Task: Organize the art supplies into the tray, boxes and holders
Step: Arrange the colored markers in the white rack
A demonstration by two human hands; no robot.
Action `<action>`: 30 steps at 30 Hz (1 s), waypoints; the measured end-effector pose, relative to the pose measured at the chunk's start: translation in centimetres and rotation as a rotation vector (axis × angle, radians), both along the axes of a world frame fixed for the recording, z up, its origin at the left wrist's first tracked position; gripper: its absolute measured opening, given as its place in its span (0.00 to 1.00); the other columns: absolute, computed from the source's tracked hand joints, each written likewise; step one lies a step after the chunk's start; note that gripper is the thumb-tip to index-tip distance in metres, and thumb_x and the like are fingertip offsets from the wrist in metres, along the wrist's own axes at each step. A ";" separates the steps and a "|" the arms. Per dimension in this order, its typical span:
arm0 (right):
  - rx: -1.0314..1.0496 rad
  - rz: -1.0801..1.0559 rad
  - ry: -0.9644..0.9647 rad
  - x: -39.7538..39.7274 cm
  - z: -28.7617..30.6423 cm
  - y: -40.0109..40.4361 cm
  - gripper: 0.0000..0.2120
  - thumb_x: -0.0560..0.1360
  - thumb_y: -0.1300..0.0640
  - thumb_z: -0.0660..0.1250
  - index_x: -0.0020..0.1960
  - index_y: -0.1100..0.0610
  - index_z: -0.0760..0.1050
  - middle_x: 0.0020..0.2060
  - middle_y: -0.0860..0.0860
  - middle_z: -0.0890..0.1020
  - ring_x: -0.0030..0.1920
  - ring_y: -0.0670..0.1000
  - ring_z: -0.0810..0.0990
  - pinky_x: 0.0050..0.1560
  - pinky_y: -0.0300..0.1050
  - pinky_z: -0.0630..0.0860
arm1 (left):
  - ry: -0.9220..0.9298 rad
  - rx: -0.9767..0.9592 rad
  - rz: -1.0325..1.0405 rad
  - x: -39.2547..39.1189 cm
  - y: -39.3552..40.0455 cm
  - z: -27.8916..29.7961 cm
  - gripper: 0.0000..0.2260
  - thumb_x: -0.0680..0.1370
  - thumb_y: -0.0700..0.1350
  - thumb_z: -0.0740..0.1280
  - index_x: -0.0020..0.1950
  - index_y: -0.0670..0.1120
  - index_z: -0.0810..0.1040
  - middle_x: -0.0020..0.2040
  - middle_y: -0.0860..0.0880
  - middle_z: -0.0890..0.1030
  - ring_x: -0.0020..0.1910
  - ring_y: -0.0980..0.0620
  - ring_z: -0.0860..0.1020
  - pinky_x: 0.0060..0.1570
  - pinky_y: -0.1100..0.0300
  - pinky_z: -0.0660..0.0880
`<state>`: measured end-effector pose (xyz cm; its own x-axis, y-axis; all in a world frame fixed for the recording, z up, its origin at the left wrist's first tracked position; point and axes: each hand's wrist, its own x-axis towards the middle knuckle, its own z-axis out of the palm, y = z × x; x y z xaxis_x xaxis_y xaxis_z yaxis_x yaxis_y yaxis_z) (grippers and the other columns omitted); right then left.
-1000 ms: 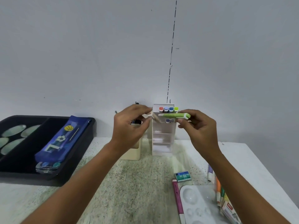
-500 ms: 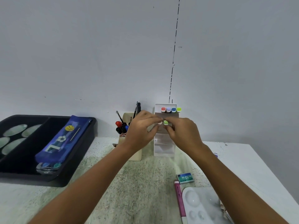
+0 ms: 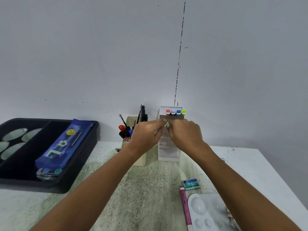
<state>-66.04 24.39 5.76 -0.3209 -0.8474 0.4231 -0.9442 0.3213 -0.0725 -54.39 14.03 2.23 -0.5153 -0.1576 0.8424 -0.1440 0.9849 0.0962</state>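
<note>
- At far left, the black tray (image 3: 86, 157) sits where it was a second ago, with the blue pencil case (image 3: 61, 147) lying slantwise over its right compartment; nothing there has moved
- Next along, the cream pen cup (image 3: 141, 160) holds brushes and red, black and blue markers upright, unchanged, with my left wrist crossing in front of it
- Over the cup's right edge, my left hand (image 3: 146, 133) has come in from holding a pale marker out in the open; its fingertips now pinch together against the second row of the white rack (image 3: 169, 151), though what they hold is hidden, so I cannot tell if that marker is seated
- Between my two hands, the green marker (image 3: 168, 124), which I held lengthwise across the rack a second ago, now shows only its green cap end: I judge it has gone end-first into a second-row slot and is nearly home
- Above it, the top row shows four caps, red, lilac, blue and green, as before
- Just right of that, my right hand (image 3: 185, 135) has closed in on the rack, fingers curled, tips pinching at the green marker's end
- Down at lower right, the eraser (image 3: 190, 184), pink pen (image 3: 185, 209) and white palette (image 3: 208, 212) lie loose on the table (image 3: 266, 165); those are left to sort, so I reckon the job is partway done
</note>
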 end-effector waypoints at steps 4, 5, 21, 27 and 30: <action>-0.095 0.069 -0.022 -0.1 -0.8 0.2 0.12 0.80 0.52 0.57 0.57 0.53 0.77 0.43 0.53 0.83 0.42 0.56 0.80 0.37 0.43 0.66 | -0.054 0.010 0.002 0.5 0.3 -0.5 0.14 0.70 0.35 0.71 0.55 0.38 0.83 0.54 0.42 0.84 0.32 0.52 0.81 0.35 0.60 0.81; -0.178 0.116 -0.025 -0.2 -1.2 0.4 0.12 0.79 0.53 0.59 0.58 0.53 0.77 0.39 0.53 0.83 0.37 0.56 0.80 0.35 0.42 0.67 | -0.073 0.029 0.002 0.7 0.3 -0.8 0.16 0.71 0.36 0.70 0.58 0.38 0.82 0.57 0.41 0.83 0.33 0.52 0.81 0.36 0.59 0.81; -0.274 0.119 -1.076 -4.6 -7.7 1.3 0.25 0.76 0.61 0.69 0.71 0.51 0.70 0.61 0.52 0.80 0.55 0.49 0.81 0.55 0.52 0.80 | 0.089 0.869 0.108 -2.3 5.3 -2.4 0.29 0.74 0.39 0.69 0.74 0.46 0.65 0.76 0.49 0.64 0.76 0.52 0.59 0.72 0.47 0.65; -0.300 0.132 -1.079 -4.5 -8.1 0.8 0.23 0.77 0.64 0.67 0.70 0.53 0.72 0.60 0.52 0.81 0.57 0.50 0.80 0.54 0.54 0.81 | 0.056 0.879 0.119 -2.9 5.7 -1.8 0.31 0.74 0.41 0.69 0.76 0.49 0.63 0.76 0.50 0.64 0.78 0.55 0.53 0.74 0.52 0.60; -0.288 0.121 -1.081 -4.6 -8.2 0.8 0.23 0.77 0.65 0.67 0.70 0.52 0.73 0.60 0.53 0.81 0.56 0.52 0.81 0.53 0.55 0.81 | 0.120 0.909 0.088 -2.9 5.8 -1.7 0.26 0.74 0.41 0.68 0.70 0.56 0.68 0.69 0.51 0.73 0.72 0.50 0.66 0.68 0.48 0.70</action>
